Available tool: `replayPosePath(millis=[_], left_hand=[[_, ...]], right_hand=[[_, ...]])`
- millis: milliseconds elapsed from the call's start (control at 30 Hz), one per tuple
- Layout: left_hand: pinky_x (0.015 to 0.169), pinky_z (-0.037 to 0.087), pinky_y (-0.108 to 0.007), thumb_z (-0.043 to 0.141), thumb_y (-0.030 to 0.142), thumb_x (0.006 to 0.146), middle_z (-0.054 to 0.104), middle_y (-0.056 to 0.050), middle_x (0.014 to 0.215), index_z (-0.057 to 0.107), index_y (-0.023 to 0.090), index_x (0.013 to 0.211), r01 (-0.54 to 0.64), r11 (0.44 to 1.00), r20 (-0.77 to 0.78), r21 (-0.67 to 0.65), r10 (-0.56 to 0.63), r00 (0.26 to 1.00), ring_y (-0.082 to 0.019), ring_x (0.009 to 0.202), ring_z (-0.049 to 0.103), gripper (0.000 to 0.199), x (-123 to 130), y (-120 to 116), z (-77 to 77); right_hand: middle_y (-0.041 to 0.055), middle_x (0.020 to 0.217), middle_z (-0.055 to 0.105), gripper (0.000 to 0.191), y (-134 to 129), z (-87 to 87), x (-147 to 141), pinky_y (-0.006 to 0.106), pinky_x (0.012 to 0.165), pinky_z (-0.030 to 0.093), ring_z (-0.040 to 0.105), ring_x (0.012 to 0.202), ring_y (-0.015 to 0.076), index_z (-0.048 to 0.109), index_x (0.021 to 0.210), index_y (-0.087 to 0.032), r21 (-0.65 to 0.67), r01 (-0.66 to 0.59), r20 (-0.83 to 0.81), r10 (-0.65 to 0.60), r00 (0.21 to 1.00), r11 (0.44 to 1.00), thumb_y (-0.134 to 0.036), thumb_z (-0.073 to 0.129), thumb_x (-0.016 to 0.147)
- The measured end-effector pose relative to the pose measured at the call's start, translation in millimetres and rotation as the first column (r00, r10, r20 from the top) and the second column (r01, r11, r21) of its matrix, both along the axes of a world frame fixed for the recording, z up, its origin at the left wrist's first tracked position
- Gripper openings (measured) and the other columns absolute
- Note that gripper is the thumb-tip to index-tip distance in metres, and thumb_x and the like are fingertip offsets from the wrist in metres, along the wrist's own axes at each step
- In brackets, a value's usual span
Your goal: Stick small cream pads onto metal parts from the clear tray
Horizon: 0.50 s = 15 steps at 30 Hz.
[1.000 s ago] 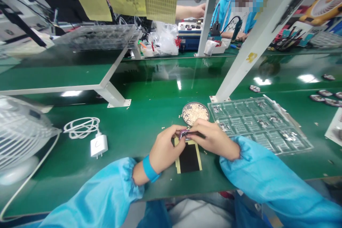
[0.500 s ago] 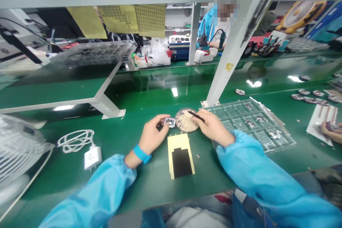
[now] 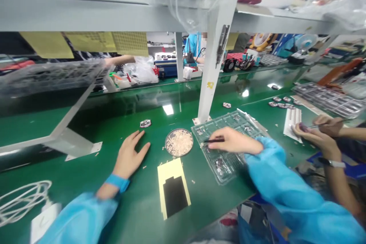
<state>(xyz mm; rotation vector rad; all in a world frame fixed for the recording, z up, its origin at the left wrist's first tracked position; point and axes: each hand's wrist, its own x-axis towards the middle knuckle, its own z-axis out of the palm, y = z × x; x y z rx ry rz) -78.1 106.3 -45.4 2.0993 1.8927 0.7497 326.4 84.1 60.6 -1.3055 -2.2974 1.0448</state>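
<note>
My left hand (image 3: 131, 156) lies over the green bench with its fingers spread and nothing in them. Just beyond its fingertips sits a small white-and-dark oval part (image 3: 145, 123). In my right hand (image 3: 233, 140) is a pair of black tweezers (image 3: 215, 141), pointing left, over the clear compartment tray (image 3: 197, 131). Small pieces lie in several of the tray's compartments. Between my hands stands a round dish (image 3: 179, 142) full of tiny pale pieces. A yellow sheet (image 3: 168, 166) with a black patch (image 3: 175, 196) lies in front of the dish.
A white post (image 3: 208, 72) rises behind the tray. At right, a co-worker's hands (image 3: 323, 131) work above a white card (image 3: 293, 120), near several oval parts (image 3: 281, 105). A charger with white cable (image 3: 25, 198) lies at left. A shelf (image 3: 114, 15) spans overhead.
My left hand has let go of the oval part, which now lies on the bench, and its fingers have spread. My right hand has moved the tweezers from the dish to the tray. The view has shifted right.
</note>
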Motion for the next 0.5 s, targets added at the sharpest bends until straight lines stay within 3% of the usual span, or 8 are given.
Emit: replayPosePath(millis=[33, 100, 133, 167, 233, 367, 500], left_hand=[[0.126, 0.032, -0.043, 0.046, 0.059, 0.089, 0.044, 0.0, 0.149, 0.049, 0.03, 0.139, 0.023, 1.0, 0.008, -0.008, -0.023, 1.0, -0.019, 0.141, 0.038, 0.058, -4.0, -8.1, -1.8], [0.125, 0.034, -0.044, 0.045, 0.061, 0.089, 0.044, 0.004, 0.148, 0.052, 0.033, 0.135, 0.045, 0.999, -0.018, -0.017, -0.045, 0.999, -0.018, 0.142, 0.037, 0.054, -7.1, -19.0, -2.5], [0.125, 0.034, -0.045, 0.044, 0.06, 0.09, 0.043, 0.005, 0.149, 0.052, 0.034, 0.135, 0.047, 0.999, -0.045, -0.023, -0.048, 0.998, -0.018, 0.143, 0.035, 0.052, -6.1, -21.7, -1.5], [0.124, 0.035, -0.047, 0.044, 0.06, 0.09, 0.042, 0.005, 0.15, 0.052, 0.035, 0.135, 0.042, 0.999, -0.078, -0.032, -0.045, 0.996, -0.018, 0.144, 0.034, 0.051, -3.8, -22.9, 0.1], [0.123, 0.035, -0.05, 0.043, 0.058, 0.091, 0.039, 0.005, 0.152, 0.05, 0.036, 0.136, 0.029, 0.998, -0.126, -0.059, -0.036, 0.991, -0.019, 0.146, 0.031, 0.05, 2.1, -22.8, 3.7], [0.124, 0.032, -0.051, 0.044, 0.055, 0.092, 0.036, 0.005, 0.154, 0.05, 0.035, 0.137, 0.049, 0.995, -0.123, -0.086, -0.059, 0.991, -0.019, 0.148, 0.027, 0.049, 7.1, -22.2, 6.8], [0.124, 0.032, -0.048, 0.05, 0.052, 0.091, 0.042, 0.004, 0.15, 0.053, 0.034, 0.133, 0.07, 0.996, -0.012, -0.048, -0.07, 0.997, -0.019, 0.145, 0.033, 0.046, 3.2, -24.8, 6.4]], right_hand=[[0.0012, 0.086, 0.069, 0.033, 7.4, 3.8, 20.0, 0.026, 0.065, 0.045, 0.063, 0.075, 0.0153, 0.073, 0.095, -0.02, -0.006, 0.059, 0.065, -0.059, 0.996, 0.998, -0.05, 0.061, 0.092], [0.0041, 0.082, 0.069, 0.034, 33.1, 4.5, 57.8, 0.027, 0.062, 0.044, 0.06, 0.068, 0.0161, 0.075, 0.092, -0.018, 0.138, 0.22, 0.289, -0.252, 0.924, 0.966, -0.05, 0.063, 0.09], [0.0057, 0.086, 0.07, 0.03, 50.2, 1.4, 73.6, 0.028, 0.067, 0.046, 0.062, 0.072, 0.0174, 0.076, 0.093, -0.018, 0.262, 0.347, 0.367, -0.426, 0.827, 0.9, -0.046, 0.067, 0.087], [0.0091, 0.095, 0.07, 0.028, 68.7, -3.5, 86.5, 0.03, 0.074, 0.048, 0.065, 0.082, 0.0205, 0.075, 0.1, -0.016, 0.33, 0.41, 0.384, -0.517, 0.765, 0.85, -0.04, 0.069, 0.086], [0.0173, 0.115, 0.066, 0.042, 105.0, -17.0, 103.0, 0.036, 0.085, 0.048, 0.063, 0.1, 0.0289, 0.068, 0.121, -0.011, 0.428, 0.491, 0.385, -0.645, 0.66, 0.758, -0.035, 0.067, 0.086], [0.0156, 0.119, 0.065, 0.054, 147.7, -41.4, 108.8, 0.04, 0.088, 0.049, 0.063, 0.105, 0.0323, 0.063, 0.133, -0.018, 0.462, 0.534, 0.408, -0.705, 0.58, 0.708, -0.036, 0.069, 0.083], [0.0109, 0.119, 0.064, 0.05, 134.5, -44.1, 103.6, 0.038, 0.088, 0.049, 0.062, 0.105, 0.0309, 0.064, 0.128, -0.021, 0.546, 0.495, 0.362, -0.723, 0.589, 0.676, -0.04, 0.067, 0.082]])
